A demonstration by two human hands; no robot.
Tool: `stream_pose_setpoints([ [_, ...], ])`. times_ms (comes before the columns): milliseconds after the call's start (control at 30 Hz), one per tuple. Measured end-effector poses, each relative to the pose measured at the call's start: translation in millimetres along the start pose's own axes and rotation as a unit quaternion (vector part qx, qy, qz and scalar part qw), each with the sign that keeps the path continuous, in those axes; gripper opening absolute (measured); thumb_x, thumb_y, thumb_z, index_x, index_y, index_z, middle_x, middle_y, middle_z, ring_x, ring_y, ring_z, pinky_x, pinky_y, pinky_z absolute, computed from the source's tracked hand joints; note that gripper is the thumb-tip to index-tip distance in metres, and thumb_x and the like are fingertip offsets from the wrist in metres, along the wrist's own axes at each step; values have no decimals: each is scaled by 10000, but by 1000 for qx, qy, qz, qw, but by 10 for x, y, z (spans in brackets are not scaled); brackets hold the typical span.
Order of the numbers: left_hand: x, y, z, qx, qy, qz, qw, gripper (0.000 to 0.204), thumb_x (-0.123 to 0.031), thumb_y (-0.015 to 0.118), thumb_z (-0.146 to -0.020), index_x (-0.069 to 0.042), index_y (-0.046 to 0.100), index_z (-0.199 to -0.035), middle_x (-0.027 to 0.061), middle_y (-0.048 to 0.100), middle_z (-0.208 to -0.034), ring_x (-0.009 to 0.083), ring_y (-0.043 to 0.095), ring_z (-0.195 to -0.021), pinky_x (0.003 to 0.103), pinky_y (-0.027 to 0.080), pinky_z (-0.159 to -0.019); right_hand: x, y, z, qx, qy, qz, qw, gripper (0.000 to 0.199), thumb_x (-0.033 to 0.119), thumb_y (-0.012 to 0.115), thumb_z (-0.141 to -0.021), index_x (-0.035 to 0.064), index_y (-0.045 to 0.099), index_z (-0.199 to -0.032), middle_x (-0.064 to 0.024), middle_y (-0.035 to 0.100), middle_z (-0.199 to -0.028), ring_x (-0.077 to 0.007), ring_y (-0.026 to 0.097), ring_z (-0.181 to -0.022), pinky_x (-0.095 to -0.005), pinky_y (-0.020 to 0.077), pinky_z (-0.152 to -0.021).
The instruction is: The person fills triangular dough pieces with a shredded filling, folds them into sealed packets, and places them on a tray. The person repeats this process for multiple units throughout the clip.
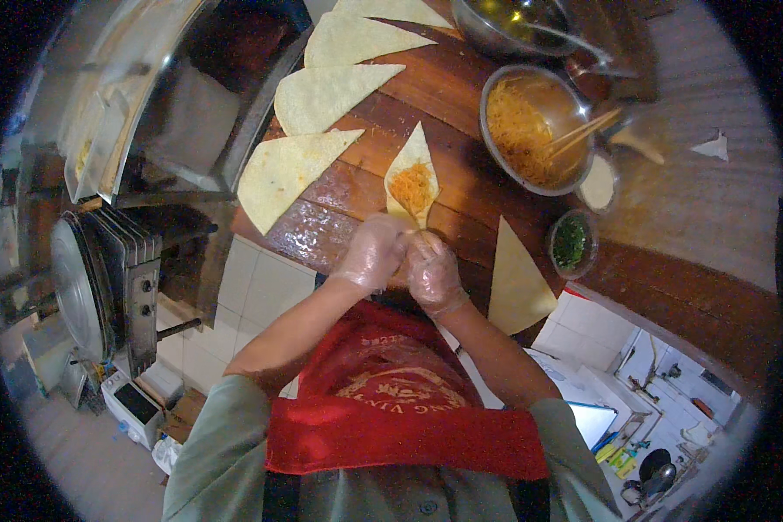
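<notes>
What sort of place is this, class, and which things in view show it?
Probably a food-preparation kitchen: flatbread-like wedges lie on a wooden worktop, a metal bowl holds shredded orange food, and the gloved left hand and right hand hold a filled wrap.

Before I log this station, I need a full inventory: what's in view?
Flat flatbread wedges: five, pale yellow, four upper left, one right
Folded flatbread: one, pale yellow, centre
Shredded filling: one heap, orange, inside it
Round steel bowls: two, silver, upper right; nearer holds orange shreds
Wooden chopsticks: two, tan, nearer bowl
Chopped greens: one bowl, green, right
Wooden table: one, brown, centre
Round metal griddle: one, grey, left
Background items: several, too small to tell
Cloth apron: one, red, on person
Left hand, right hand: two, clear-gloved, pinching folded flatbread
</notes>
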State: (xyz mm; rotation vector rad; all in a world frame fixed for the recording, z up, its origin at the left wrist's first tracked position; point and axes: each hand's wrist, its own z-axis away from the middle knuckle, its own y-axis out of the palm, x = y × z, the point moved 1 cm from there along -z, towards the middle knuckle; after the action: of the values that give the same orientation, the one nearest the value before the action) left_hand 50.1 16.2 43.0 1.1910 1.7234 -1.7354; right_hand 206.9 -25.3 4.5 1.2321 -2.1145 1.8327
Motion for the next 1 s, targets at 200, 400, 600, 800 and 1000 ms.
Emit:
stream_pose_setpoints([
  [200, 186, 33, 119, 116, 116, -102, 981, 300, -65, 642, -749, 7, 653, -1040, 161, 669, -993, 353, 621, -952, 458, 451, -861, -126, -256, -9, 23, 74, -105, 992, 279, 67, 634, -792, -7, 629, -1060, -189, 641, -1063, -380, 601, -993, -456, 494, -896],
  [400, 249, -72, 184, 169, 167, -84, 968, 461, -89, 654, -724, 44, 617, -1165, 197, 652, -1125, 339, 613, -1085, 442, 412, -1019, -176, -348, -232, 121, -4, -31, 992, 389, 175, 677, -803, -9, 612, -1139, -162, 610, -1031, -343, 560, -964, -436, 470, -877],
  [600, 352, -249, 185, 208, 222, -174, 937, 498, -103, 629, -737, 59, 578, -1205, 209, 610, -1215, 372, 567, -1151, 423, 418, -1045, -293, -359, -214, 174, -80, 19, 981, 500, 214, 669, -753, -11, 592, -1193, -153, 583, -1094, -339, 529, -1009, -427, 469, -873],
  [800, 356, -181, -104, 302, 179, -178, 919, 426, -83, 617, -750, 53, 588, -1152, 209, 606, -1123, 361, 572, -1076, 430, 477, -952, -285, -315, -220, 193, -25, 13, 981, 516, 305, 782, -733, 22, 588, -1119, -157, 581, -1072, -365, 559, -975, -451, 479, -863],
  [1000, 399, -255, -200, 167, 220, -61, 959, 217, -118, 650, -764, -78, 645, -976, 151, 630, -914, 356, 608, -892, 452, 488, -813, -271, -236, -284, 141, 10, -16, 990, 564, 316, 802, -730, 38, 565, -1160, -178, 566, -1058, -371, 569, -947, -456, 485, -835],
])
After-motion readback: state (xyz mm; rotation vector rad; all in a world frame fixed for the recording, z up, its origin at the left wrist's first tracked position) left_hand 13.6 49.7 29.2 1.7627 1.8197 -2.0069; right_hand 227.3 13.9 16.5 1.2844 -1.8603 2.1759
